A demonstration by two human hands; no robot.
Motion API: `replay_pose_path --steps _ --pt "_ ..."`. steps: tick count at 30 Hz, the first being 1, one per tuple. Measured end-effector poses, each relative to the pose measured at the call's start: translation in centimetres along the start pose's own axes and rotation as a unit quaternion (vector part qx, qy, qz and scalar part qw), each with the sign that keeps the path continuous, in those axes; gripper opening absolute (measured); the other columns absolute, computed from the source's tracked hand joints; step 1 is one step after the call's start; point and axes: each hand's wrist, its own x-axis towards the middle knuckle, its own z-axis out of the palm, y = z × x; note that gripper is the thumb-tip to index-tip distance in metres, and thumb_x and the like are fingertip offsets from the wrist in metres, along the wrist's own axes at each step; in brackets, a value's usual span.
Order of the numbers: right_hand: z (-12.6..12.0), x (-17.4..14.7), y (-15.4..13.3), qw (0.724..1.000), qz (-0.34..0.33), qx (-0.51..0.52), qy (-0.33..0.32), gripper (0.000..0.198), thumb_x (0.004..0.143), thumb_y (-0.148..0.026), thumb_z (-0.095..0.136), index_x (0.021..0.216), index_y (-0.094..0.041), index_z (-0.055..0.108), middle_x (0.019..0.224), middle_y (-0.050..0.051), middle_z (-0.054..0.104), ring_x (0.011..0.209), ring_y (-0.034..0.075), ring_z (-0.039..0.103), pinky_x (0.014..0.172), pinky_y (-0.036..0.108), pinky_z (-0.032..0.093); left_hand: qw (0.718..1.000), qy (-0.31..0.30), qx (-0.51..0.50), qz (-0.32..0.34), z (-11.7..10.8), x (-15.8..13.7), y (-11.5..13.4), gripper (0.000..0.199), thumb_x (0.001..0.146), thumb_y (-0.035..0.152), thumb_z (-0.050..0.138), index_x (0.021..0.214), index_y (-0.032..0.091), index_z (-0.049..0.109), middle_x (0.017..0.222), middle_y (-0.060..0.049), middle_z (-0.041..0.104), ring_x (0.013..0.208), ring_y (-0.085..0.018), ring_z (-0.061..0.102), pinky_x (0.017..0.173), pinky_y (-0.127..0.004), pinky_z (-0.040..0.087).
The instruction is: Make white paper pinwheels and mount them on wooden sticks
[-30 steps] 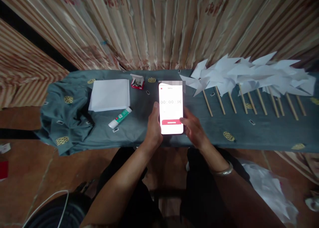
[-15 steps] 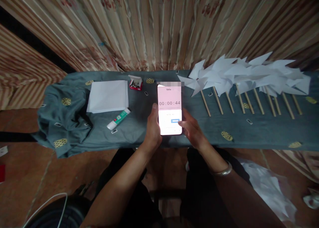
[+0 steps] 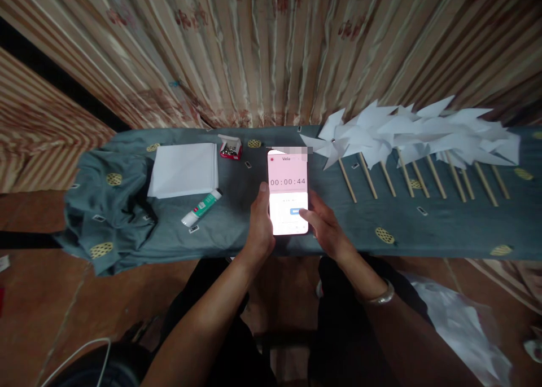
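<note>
A lit phone (image 3: 288, 198) is held upright between my two hands, above the front part of the cloth-covered table. Its screen reads 00:00:44 on pink, with a blue button lower down. My left hand (image 3: 259, 220) grips the phone's left edge, thumb along the side. On the right edge, my right hand (image 3: 326, 223) is closed round the phone, and its thumb lies over the blue button. The fingers behind the phone are hidden. To the right lie several white paper pinwheels (image 3: 406, 133) on wooden sticks, overlapping in a row.
Left of the phone are a stack of white paper (image 3: 184, 171), a green and white glue stick (image 3: 201, 207) and a small red box (image 3: 231, 148) of shiny metal pieces. The grey-green tablecloth (image 3: 237, 234) bunches up at the left. A pleated curtain (image 3: 254, 48) hangs behind.
My right thumb has shifted slightly left, further over the blue button. The whole view has moved a little, so the table sits lower. The time shown is the same.
</note>
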Motion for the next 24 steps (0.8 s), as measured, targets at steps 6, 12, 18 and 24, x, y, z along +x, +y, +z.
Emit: replay_pose_path --steps 6,12,18,24 --pt "-0.4 0.1 0.1 1.0 0.017 0.005 0.011 0.046 0.087 -0.032 0.052 0.132 -0.029 0.059 0.138 -0.001 0.064 0.132 0.028 0.054 0.112 0.046 0.043 1.0 -0.002 0.004 0.002 -0.1 -0.1 -0.2 0.062 0.078 0.069 0.062 0.107 0.015 0.073 0.098 -0.011 0.079 0.106 -0.033 0.071 0.093 -0.041 0.054" --pt "-1.1 0.6 0.3 0.999 0.005 0.009 0.037 0.042 0.087 -0.041 0.053 0.125 -0.025 0.063 0.128 0.004 0.07 0.122 0.031 0.061 0.103 0.048 0.049 1.0 -0.007 0.023 -0.018 -0.3 -0.4 -0.8 0.065 0.078 0.071 0.061 0.104 0.012 0.074 0.093 -0.013 0.079 0.099 -0.032 0.073 0.09 -0.041 0.055" --pt "-1.7 1.1 -0.3 0.998 -0.005 0.005 0.065 0.045 0.086 -0.046 0.052 0.125 -0.025 0.063 0.121 0.004 0.073 0.121 0.031 0.061 0.1 0.047 0.051 0.998 -0.018 0.038 -0.039 -0.1 -0.8 -1.3 0.063 0.078 0.071 0.061 0.1 0.013 0.074 0.095 -0.012 0.079 0.1 -0.032 0.073 0.089 -0.041 0.055" --pt "-2.0 1.0 -0.5 0.998 -0.006 0.016 0.062 0.046 0.086 -0.041 0.049 0.127 -0.025 0.061 0.123 0.004 0.071 0.121 0.03 0.062 0.099 0.044 0.051 0.998 -0.025 0.045 -0.03 -0.3 -0.8 -2.0 0.06 0.082 0.069 0.059 0.101 0.015 0.074 0.1 -0.011 0.079 0.102 -0.03 0.072 0.091 -0.039 0.054"
